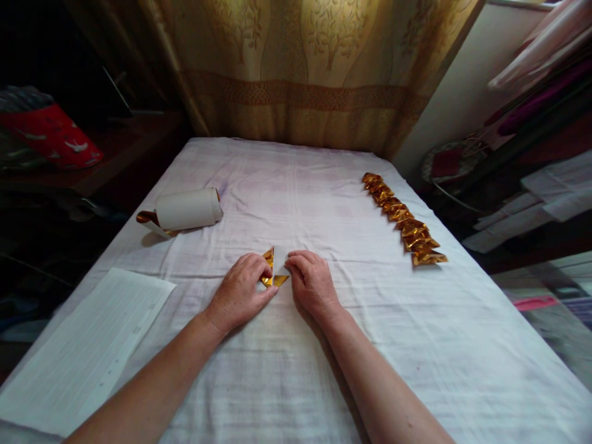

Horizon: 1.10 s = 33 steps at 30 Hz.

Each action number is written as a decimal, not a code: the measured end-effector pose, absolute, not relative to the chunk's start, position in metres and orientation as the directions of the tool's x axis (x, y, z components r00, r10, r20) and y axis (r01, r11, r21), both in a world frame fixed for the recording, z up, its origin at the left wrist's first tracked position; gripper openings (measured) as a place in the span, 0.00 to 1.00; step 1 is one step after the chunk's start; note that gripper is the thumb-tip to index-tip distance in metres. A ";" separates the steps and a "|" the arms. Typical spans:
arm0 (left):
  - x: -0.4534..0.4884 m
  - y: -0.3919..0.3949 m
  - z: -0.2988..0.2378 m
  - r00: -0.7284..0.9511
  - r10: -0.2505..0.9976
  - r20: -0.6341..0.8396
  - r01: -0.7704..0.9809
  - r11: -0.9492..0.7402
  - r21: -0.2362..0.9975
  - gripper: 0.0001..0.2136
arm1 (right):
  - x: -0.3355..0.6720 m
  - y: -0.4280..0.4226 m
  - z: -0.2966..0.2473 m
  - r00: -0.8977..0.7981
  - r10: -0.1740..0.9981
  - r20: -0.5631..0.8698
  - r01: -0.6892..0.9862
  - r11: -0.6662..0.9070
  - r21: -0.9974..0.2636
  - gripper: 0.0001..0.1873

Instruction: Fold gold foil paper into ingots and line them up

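A small gold foil piece point(275, 269), partly folded with its white back showing, lies on the white cloth point(296, 370) in the middle of the table. My left hand point(241, 291) presses on its left side with curled fingers. My right hand point(311, 283) pinches its right edge, fingers bent over the white part. A row of several folded gold foil pieces point(406, 222) lies to the right, running away from me.
A roll of foil with a white outside point(187, 209) lies on its side at the left. A white lined sheet point(78, 351) rests at the near left. A patterned curtain point(300, 68) hangs behind the table. Shelves with cloth stand at right.
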State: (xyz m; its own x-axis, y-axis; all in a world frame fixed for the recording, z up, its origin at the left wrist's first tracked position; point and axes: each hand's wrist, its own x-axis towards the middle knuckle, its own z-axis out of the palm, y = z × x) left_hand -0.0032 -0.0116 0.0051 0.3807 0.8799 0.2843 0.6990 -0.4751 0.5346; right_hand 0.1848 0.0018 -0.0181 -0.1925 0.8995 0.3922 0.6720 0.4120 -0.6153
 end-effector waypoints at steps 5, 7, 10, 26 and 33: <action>-0.013 -0.006 0.007 0.480 0.829 0.288 0.611 -0.551 0.568 0.04 | 0.188 0.003 -0.025 -0.065 0.889 0.453 0.705 0.362 -0.610 0.15; -0.017 -0.004 0.008 0.522 0.810 0.266 0.579 -0.566 0.587 0.03 | 0.187 0.003 -0.024 -0.077 0.897 0.434 0.714 0.353 -0.604 0.16; -0.021 -0.003 0.008 0.563 0.790 0.243 0.563 -0.582 0.588 0.03 | 0.187 0.002 -0.021 -0.104 0.909 0.404 0.709 0.353 -0.610 0.16; -0.025 -0.002 -0.005 0.497 0.729 0.471 0.655 -0.671 0.347 0.13 | 0.198 0.006 -0.020 -0.156 0.886 0.436 0.681 0.416 -0.603 0.17; -0.028 0.002 -0.001 0.478 0.760 0.441 0.754 -0.612 0.237 0.04 | 0.208 0.005 -0.008 -0.352 0.788 0.505 0.727 0.570 -0.383 0.11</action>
